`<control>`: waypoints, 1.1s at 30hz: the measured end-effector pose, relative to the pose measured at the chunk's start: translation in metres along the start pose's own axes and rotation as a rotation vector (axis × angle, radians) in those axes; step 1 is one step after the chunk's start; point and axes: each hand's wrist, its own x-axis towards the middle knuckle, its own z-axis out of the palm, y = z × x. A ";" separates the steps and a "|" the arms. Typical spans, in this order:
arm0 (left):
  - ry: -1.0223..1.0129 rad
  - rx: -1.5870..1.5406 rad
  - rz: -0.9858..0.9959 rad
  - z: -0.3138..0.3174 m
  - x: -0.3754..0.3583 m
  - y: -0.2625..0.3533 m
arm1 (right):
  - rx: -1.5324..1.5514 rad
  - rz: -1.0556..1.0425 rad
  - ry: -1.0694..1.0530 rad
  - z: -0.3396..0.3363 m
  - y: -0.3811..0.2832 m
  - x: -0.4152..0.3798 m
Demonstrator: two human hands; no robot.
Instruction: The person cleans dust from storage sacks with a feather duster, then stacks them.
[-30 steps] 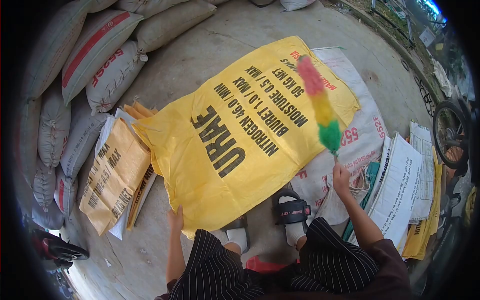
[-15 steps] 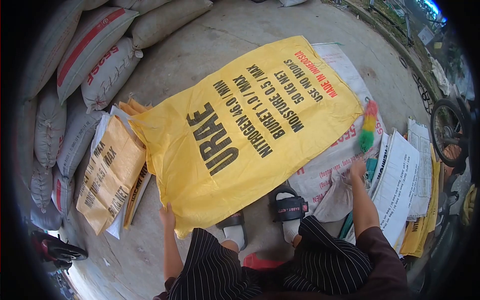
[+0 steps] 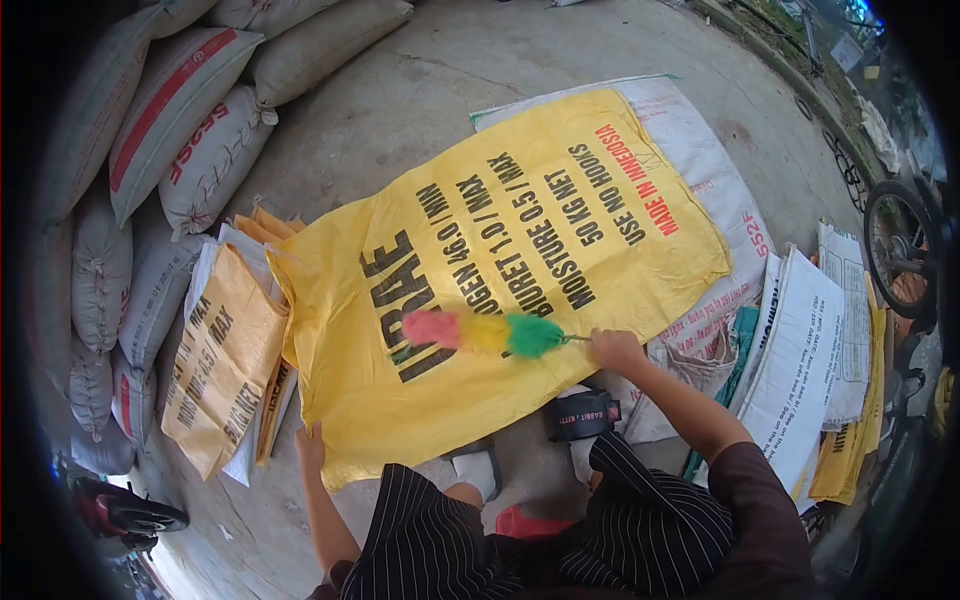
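Observation:
A large yellow woven sack (image 3: 460, 400) with black and red print lies spread out in front of me. My left hand (image 3: 311, 447) pinches its near left edge. In my right hand (image 3: 617, 352) is the handle of a feather duster (image 3: 485, 332), coloured pink, yellow and green. The duster points left across the big black letters, slightly blurred, and covers part of them. Beneath the yellow sack, a white sack (image 3: 725, 215) with red print shows along the far and right sides.
Filled sacks (image 3: 215, 160) are piled at the left. Folded yellow sacks (image 3: 220, 360) lie beside the spread one. At the right stand folded white sacks (image 3: 800, 350), near a bicycle wheel (image 3: 898, 240). My sandalled feet (image 3: 583, 415) are at the near edge.
My right hand has swung the feather duster from the right side leftward over the yellow sack. The left hand still grips the edge, slightly lower and further left.

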 end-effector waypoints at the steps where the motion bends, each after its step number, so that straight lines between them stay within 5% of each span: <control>1: -0.004 -0.039 -0.001 0.002 0.000 -0.006 | -0.008 0.211 0.039 0.000 0.033 -0.003; 4: -0.017 -0.088 -0.008 0.009 0.001 -0.018 | 0.082 0.927 0.209 -0.030 0.130 -0.041; 5: -0.031 -0.093 -0.016 0.011 0.003 -0.019 | -0.057 0.831 0.374 -0.034 0.150 -0.060; 7: -0.003 -0.066 0.014 0.013 0.001 -0.012 | 0.048 1.124 0.426 -0.047 0.180 -0.065; 12: -0.019 -0.080 -0.025 0.029 -0.004 -0.012 | 0.099 0.874 0.540 -0.050 0.167 -0.009; 14: -0.011 -0.018 -0.011 0.026 -0.005 -0.009 | 0.185 0.533 0.564 -0.048 0.105 0.034; 18: 0.019 -0.066 -0.002 0.024 -0.009 -0.016 | 0.282 0.134 0.233 -0.037 -0.052 0.089; 20: -0.004 -0.097 -0.033 0.027 -0.010 -0.024 | 0.150 0.017 0.053 -0.017 -0.076 0.107; 22: 0.000 -0.003 -0.057 0.026 -0.013 -0.019 | 0.147 0.086 0.157 -0.007 -0.046 0.117; 27: 0.013 0.054 -0.087 0.035 -0.007 -0.047 | 0.328 1.099 0.290 -0.034 0.133 0.089; 33: -0.036 0.049 -0.084 0.041 -0.005 -0.033 | 0.130 1.083 0.321 -0.080 0.192 0.038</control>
